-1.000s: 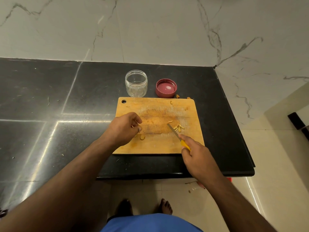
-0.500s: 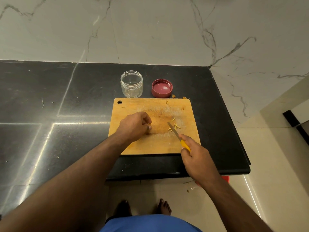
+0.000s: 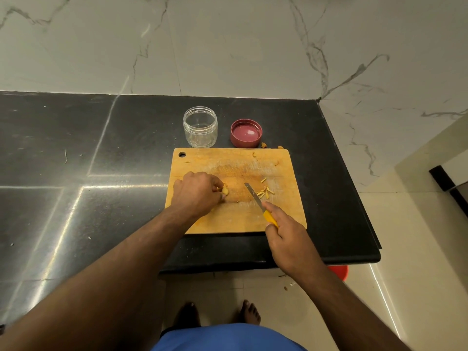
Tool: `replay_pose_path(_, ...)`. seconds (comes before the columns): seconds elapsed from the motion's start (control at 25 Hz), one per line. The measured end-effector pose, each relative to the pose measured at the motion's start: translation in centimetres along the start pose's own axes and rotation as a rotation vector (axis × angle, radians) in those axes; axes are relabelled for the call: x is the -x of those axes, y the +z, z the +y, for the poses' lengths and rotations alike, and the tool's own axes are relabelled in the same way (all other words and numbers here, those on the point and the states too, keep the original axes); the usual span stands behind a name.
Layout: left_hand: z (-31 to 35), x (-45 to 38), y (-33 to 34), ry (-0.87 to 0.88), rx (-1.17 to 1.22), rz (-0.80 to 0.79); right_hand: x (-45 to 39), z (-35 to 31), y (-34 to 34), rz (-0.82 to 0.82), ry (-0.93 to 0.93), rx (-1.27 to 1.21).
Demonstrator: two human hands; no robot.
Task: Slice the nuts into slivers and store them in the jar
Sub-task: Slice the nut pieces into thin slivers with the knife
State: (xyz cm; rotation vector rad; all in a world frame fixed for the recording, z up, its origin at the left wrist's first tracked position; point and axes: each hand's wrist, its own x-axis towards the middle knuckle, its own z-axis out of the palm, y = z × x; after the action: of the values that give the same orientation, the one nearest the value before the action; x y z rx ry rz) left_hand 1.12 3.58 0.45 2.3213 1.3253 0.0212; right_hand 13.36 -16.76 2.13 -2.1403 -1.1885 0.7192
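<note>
A wooden cutting board (image 3: pixel 233 219) lies on the black counter. My left hand (image 3: pixel 196 192) rests on its left half, fingers pinched on a pale nut (image 3: pixel 225 190). My right hand (image 3: pixel 288 236) grips the yellow handle of a small knife (image 3: pixel 254 196), whose blade points up-left over the board, just right of the nut. A small heap of nut slivers (image 3: pixel 264 192) lies right of the blade. Behind the board stand an empty clear jar (image 3: pixel 200 127) and, to its right, its red lid (image 3: pixel 246 133), upside down.
The black counter (image 3: pixel 101 153) ends at a front edge just below the board and at a right edge near the marble wall. Loose nut bits (image 3: pixel 264 145) lie by the lid and on the board's far right. Below are floor tiles, my feet and a red object (image 3: pixel 338 271).
My left hand has moved right along the board, carrying the nut toward the middle. The knife hand stays in nearly the same place by the slivers.
</note>
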Motion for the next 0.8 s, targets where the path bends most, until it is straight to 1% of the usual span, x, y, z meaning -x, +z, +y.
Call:
replay_pose_path(0.16,0.4,0.4,0.6,0.018,-0.016,0.089,-0.2,-0.7,0.5,-0.012,-0.012,0.003)
replay_pose_path(0.28,0.8,0.5,0.9,0.023,-0.001,0.121,-0.3,-0.9,0.9,-0.029,-0.024,0.004)
replay_pose_path(0.52,1.9,-0.1,1.3,0.03,-0.003,0.114,-0.8,-0.9,0.9,-0.026,-0.027,0.023)
replay_pose_path(0.8,1.4,0.2,1.3,0.058,0.038,0.106,-0.9,-0.8,1.1,-0.038,-0.026,0.044)
